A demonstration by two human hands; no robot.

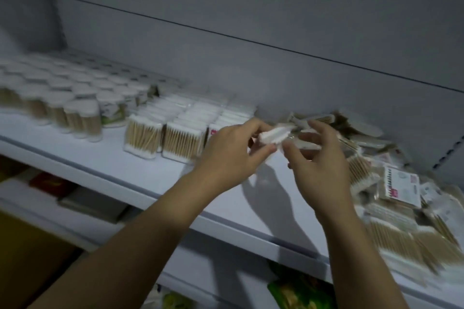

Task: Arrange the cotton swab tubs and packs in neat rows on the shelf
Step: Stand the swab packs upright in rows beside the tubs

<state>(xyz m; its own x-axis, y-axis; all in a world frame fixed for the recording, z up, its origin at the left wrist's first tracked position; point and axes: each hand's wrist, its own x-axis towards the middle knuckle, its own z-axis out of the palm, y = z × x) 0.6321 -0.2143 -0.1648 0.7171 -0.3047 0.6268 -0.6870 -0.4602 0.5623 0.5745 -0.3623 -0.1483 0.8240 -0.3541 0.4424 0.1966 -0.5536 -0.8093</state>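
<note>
Pinching swab pack (273,134) — L grip (231,155) + R grip (319,170) — above shelf (125,170).

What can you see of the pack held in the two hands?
The pack is small, clear plastic with white cotton tips along one edge; blur hides finer detail. It is tilted above the shelf, touching only the hands: the left hand pinches its left end, the right hand holds its right end between thumb and fingers.

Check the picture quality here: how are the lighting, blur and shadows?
Head view: dim, greyish light; motion blur smears the tubs at left and the loose pile of packs at right; the left hand, right hand and the pack they hold are soft too; the hands throw a dark shadow on the shelf.
</note>
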